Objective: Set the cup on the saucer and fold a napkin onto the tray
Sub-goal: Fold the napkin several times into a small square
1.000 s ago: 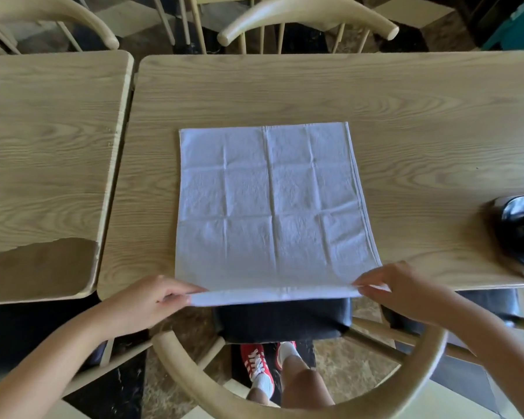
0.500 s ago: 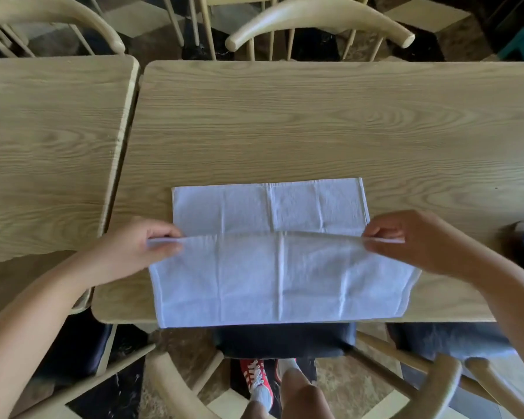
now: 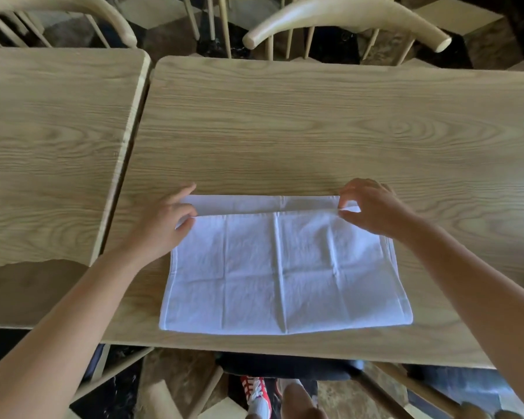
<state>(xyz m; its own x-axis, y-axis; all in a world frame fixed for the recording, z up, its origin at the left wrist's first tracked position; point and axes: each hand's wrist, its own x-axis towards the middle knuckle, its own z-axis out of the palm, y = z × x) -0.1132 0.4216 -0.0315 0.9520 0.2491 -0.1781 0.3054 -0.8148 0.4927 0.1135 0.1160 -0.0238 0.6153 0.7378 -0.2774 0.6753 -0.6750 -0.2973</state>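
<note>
Creased white napkin (image 3: 285,267) on wood-grain table (image 3: 315,131).

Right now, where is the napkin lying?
In the head view the napkin lies folded on the right-hand table, near its front edge, with the left hand and right hand at its far corners.

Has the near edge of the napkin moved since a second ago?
Yes. Both hands carried it away from the table's near edge, over the napkin, almost to the far edge.

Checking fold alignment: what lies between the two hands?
In the head view, only the folded white cloth napkin: its top layer's edge runs from left hand to right hand.
</note>
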